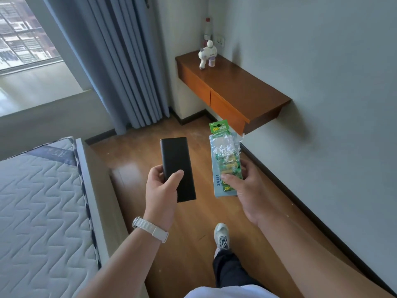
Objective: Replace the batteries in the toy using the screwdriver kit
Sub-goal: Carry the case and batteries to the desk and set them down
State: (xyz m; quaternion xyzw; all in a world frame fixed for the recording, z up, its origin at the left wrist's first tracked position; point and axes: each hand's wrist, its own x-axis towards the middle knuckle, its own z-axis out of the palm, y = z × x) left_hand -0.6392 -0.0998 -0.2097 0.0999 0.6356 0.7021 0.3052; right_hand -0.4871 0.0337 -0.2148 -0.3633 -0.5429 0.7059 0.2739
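Note:
My left hand [160, 190] grips a long flat black case [177, 160] by its near end, thumb across the top. My right hand [247, 186] holds a green and blue blister pack of batteries [225, 151], its clear plastic torn open at the top. Both are held out in front of me above the wooden floor. A small white toy [206, 54] stands at the far end of a brown wall-mounted shelf [242, 89], well beyond both hands.
A small pale jar [211, 62] stands beside the toy, with a bottle [207, 29] in the corner behind. A bare mattress [40, 207] on its bed frame fills the left. Grey curtains [116, 61] hang by the window. My shoe [222, 235] is on the floor.

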